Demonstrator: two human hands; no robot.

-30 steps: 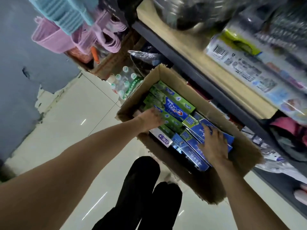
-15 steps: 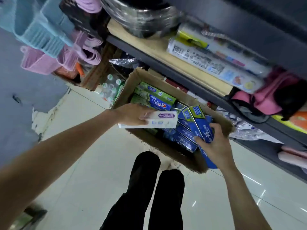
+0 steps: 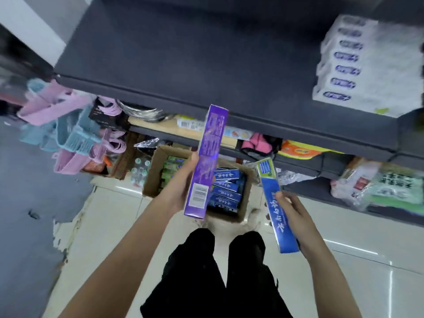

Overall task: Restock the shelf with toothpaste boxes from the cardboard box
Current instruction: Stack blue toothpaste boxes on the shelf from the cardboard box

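Grey shelf (image 3: pixel 183 72) is carrying white boxes (image 3: pixel 358 65) at its right end. Left hand (image 3: pixel 181 187) is gripping a purple toothpaste box (image 3: pixel 207 159) upright; right hand (image 3: pixel 296 219) is clasping a blue toothpaste box (image 3: pixel 276 203), both above the cardboard box (image 3: pixel 153 175) on the floor (image 3: pixel 114 221).

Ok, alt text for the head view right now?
Left hand holds a purple toothpaste box and right hand a blue toothpaste box, above the open cardboard box, below a dark shelf.
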